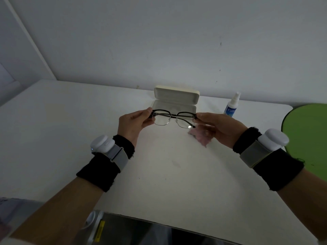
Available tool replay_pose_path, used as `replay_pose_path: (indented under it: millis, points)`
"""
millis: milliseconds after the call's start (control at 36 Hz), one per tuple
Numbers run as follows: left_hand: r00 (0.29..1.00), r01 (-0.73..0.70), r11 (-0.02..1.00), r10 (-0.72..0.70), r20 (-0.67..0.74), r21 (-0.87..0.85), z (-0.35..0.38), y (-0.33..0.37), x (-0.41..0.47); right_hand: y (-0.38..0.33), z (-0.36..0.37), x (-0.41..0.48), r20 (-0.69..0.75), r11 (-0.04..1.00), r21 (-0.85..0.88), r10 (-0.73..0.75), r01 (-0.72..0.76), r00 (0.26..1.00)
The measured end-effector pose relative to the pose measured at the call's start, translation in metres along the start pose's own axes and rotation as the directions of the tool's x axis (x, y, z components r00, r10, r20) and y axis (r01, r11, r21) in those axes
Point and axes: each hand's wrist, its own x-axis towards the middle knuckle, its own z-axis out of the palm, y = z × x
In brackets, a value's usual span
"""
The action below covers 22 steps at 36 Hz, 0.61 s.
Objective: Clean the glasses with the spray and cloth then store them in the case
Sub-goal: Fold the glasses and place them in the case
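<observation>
Just before the open case (176, 100), both hands (135, 122) (218, 127) pinch the glasses (174, 118) by the frame's ends, likely keeping lenses untouched for storing.

Plenty of bare table (168, 174) in front of the hands, nothing in the way there. Behind them the open case (176, 101) sat with its lid up, blocking the far side. The spray (231, 106) stood just right of it, the pink cloth (200, 137) lay under the right hand (217, 128), and a green disc (307, 137) crowded the right edge.
</observation>
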Motion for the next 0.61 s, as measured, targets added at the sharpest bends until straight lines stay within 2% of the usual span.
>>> replay_pose_path:
  millis: [333,611]
  points:
    - [0.998,-0.056,0.998,0.056,-0.017,-0.015,0.003,0.006,0.001,-0.002,-0.003,0.001,0.115,0.994,0.106,-0.006,-0.007,0.993]
    - [0.999,-0.05,0.998,0.05,-0.017,-0.037,0.008,0.01,0.012,-0.003,0.001,0.009,0.074,0.976,0.207,-0.081,0.064,0.994]
